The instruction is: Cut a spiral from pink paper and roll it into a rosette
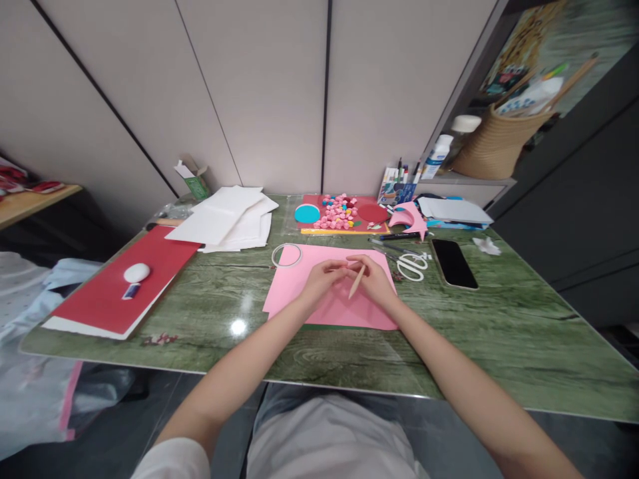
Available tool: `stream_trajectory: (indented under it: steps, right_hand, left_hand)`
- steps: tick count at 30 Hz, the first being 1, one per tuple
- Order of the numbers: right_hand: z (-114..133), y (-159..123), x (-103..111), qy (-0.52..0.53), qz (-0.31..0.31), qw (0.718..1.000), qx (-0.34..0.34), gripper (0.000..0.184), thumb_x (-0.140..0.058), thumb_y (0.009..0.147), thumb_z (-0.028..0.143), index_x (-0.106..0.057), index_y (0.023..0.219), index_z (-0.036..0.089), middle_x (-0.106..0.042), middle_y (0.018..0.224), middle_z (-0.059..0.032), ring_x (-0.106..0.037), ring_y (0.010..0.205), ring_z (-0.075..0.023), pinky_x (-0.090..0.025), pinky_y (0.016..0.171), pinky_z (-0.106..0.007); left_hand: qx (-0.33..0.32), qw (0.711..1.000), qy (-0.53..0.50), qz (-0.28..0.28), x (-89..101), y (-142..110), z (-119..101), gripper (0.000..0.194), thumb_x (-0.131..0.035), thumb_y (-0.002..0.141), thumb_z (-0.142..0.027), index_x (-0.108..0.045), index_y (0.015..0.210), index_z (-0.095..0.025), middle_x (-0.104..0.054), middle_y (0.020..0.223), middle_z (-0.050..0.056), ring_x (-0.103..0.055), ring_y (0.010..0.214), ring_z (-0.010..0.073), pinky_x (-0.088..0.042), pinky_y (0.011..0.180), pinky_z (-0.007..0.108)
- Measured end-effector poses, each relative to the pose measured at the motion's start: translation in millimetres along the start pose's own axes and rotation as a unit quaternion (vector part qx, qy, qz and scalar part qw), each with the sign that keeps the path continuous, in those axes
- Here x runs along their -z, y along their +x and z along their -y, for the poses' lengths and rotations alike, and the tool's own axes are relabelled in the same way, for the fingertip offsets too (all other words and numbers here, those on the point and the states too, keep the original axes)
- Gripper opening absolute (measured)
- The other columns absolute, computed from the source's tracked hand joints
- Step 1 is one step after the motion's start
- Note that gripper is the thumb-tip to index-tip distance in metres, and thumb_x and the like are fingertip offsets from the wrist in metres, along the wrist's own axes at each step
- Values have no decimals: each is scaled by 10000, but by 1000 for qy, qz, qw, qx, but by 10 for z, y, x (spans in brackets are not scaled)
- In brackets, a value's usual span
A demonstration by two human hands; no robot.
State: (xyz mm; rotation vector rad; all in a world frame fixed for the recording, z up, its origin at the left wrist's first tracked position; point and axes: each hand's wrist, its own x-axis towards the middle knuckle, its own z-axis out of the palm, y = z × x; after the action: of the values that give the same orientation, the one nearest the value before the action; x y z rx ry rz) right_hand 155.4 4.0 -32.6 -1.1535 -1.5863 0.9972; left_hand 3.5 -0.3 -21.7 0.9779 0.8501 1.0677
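A pink sheet of paper lies flat on the green table in front of me. Both hands meet over its middle. My right hand is closed round a thin wooden stick that slants down toward me. My left hand is closed in a pinch at the stick's far end, fingertips touching something small that I cannot make out. A white ring rests on the sheet's far left corner.
White scissors and a dark phone lie right of the sheet. Behind are small pink paper flowers, a blue disc, pens and a pink stand. White sheets and a red board lie left.
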Motion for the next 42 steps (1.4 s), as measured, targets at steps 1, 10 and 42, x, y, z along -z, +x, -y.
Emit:
stream_trajectory:
  steps: [1,10,42]
  right_hand:
    - [2,0,1,1,1,1000,-1,336,-592,705,326,-534,1018,219,-631,808,-25,-604,725,-167,-482,661,-305]
    - [-3,7,14,15,-6,1000,-2,341,-556,722,307,-530,1047,209,-622,767,-19,-593,712,-161,-462,631,-289]
    - [-57,17,16,6,-4,1000,5,324,-546,701,232,-546,1025,213,-618,756,-9,-583,701,-150,-466,643,-286]
  left_hand:
    - [-16,1000,14,-6,10,8,8,294,-672,616,-277,-624,864,-126,-631,850,66,-577,732,121,-440,698,265]
    - [-39,994,97,-39,52,42,-75,299,-676,602,-285,-602,852,-139,-620,664,23,-572,630,117,-435,636,261]
    - [-89,986,138,-26,115,122,15,247,-663,618,-236,-634,841,-135,-645,815,63,-588,750,145,-462,734,304]
